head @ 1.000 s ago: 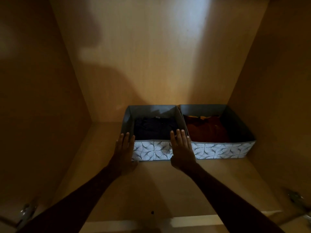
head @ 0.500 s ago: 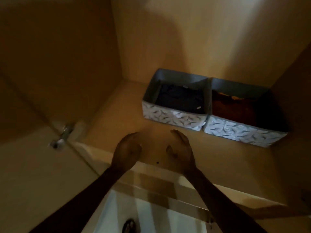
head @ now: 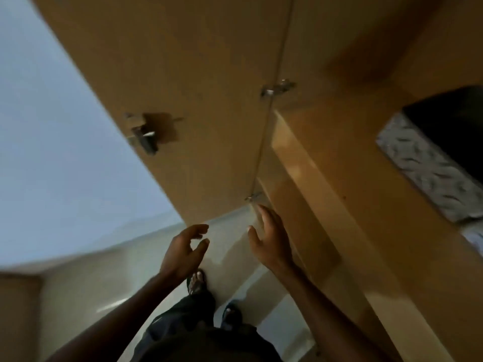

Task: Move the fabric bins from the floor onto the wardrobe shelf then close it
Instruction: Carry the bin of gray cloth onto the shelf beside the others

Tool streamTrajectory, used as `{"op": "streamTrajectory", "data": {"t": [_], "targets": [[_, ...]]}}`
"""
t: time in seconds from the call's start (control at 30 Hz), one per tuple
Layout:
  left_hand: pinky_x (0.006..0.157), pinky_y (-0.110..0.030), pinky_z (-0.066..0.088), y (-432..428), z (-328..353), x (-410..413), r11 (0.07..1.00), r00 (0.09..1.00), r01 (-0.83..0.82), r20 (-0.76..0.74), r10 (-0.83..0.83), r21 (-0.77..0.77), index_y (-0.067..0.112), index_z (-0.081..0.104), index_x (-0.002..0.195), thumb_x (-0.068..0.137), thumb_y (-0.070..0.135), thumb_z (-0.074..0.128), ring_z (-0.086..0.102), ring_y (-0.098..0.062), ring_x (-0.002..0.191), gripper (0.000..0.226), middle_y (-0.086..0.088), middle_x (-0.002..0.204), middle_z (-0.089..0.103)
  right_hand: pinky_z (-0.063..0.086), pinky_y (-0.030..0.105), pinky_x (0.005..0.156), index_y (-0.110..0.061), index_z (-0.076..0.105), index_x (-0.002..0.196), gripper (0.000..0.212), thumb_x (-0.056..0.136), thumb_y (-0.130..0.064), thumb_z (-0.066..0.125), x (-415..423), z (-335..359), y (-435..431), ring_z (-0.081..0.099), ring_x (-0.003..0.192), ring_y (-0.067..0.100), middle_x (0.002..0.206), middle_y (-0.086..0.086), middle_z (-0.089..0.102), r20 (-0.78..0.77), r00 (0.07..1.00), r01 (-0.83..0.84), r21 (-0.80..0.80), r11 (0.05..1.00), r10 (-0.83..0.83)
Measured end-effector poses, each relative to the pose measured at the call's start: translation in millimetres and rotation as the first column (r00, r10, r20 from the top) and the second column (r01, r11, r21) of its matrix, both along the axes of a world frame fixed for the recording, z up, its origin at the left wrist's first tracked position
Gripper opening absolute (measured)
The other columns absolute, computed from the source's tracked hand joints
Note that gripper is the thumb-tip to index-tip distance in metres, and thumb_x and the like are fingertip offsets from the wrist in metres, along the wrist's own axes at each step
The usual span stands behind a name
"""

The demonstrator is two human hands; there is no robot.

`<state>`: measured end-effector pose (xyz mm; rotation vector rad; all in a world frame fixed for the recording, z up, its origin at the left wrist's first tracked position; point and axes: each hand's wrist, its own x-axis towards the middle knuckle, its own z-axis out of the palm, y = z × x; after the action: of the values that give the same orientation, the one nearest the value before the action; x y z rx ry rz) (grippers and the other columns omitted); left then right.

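Observation:
A patterned grey-and-white fabric bin (head: 428,168) with dark contents sits on the wooden wardrobe shelf (head: 339,178) at the right edge of the view, partly cut off. The open wardrobe door (head: 196,74) stands to the left, with a metal latch (head: 143,138) and hinges (head: 278,88) on its inner face. My left hand (head: 184,250) is empty with curled, parted fingers, below the door's lower edge. My right hand (head: 271,237) is open and empty, fingertips close to the lower hinge at the shelf's front corner. Neither hand touches the bin.
A pale wall (head: 65,126) and light tiled floor (head: 104,278) lie to the left. My feet in sandals (head: 196,282) stand on the floor below the hands. A brown piece of furniture (head: 18,317) shows at the bottom left corner.
Both hands have drawn back from the bins and off the shelf. The view has swung left and down, bringing the open door, wall and floor into sight.

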<state>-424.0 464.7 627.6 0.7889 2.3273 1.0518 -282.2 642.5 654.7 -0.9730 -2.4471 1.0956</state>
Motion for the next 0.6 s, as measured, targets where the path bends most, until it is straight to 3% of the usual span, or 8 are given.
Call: {"op": "streamTrajectory", "data": {"t": [0.13, 0.3, 0.4, 0.6], "targets": [[0.083, -0.028, 0.051, -87.1, -7.0, 23.1, 0.964, 0.964, -0.264, 0.033, 0.264, -0.025, 0.023, 0.063, 0.122, 0.090, 0.021, 0.064, 0.062, -0.006, 0.105, 0.032, 0.011, 0.120, 0.066, 0.033, 0.022, 0.104, -0.022, 0.037, 0.145, 0.058, 0.091, -0.030, 0.055, -25.7, -8.4, -49.2, 0.039, 0.136, 0.014, 0.147, -0.002, 0.043, 0.092, 0.962, -0.253, -0.048, 0.966, 0.256], [0.088, -0.031, 0.052, -176.9, -4.3, 35.4, 0.838, 0.836, -0.546, 0.056, 0.545, -0.003, 0.025, 0.064, 0.119, 0.089, 0.022, 0.063, 0.062, -0.002, 0.101, 0.031, 0.015, 0.116, 0.066, 0.036, 0.028, 0.108, -0.020, 0.039, 0.144, 0.058, 0.090, -0.031, 0.055, -70.9, -6.4, -121.0, 0.041, 0.134, 0.015, 0.145, -0.002, 0.046, 0.105, 0.838, -0.531, -0.062, 0.845, 0.535], [0.088, -0.027, 0.050, -235.5, -5.5, 58.1, 0.700, 0.698, -0.715, 0.070, 0.712, 0.010, 0.026, 0.063, 0.120, 0.088, 0.024, 0.063, 0.062, -0.001, 0.100, 0.032, 0.016, 0.115, 0.066, 0.036, 0.027, 0.106, -0.019, 0.041, 0.143, 0.057, 0.089, -0.028, 0.056, -92.6, -5.9, -183.2, 0.043, 0.133, 0.014, 0.144, -0.001, 0.048, 0.139, 0.706, -0.693, -0.067, 0.717, 0.695], [0.090, -0.027, 0.050, -343.8, -8.3, 110.4, 0.538, 0.537, -0.842, 0.040, 0.843, -0.039, 0.030, 0.058, 0.126, 0.091, 0.033, 0.058, 0.058, -0.001, 0.105, 0.035, 0.015, 0.119, 0.062, 0.041, 0.028, 0.102, -0.023, 0.042, 0.141, 0.054, 0.090, -0.031, 0.057, -113.5, -7.6, -313.1, 0.047, 0.128, 0.012, 0.141, -0.005, 0.050, 0.133, 0.477, -0.868, -0.086, 0.489, 0.869]]}}
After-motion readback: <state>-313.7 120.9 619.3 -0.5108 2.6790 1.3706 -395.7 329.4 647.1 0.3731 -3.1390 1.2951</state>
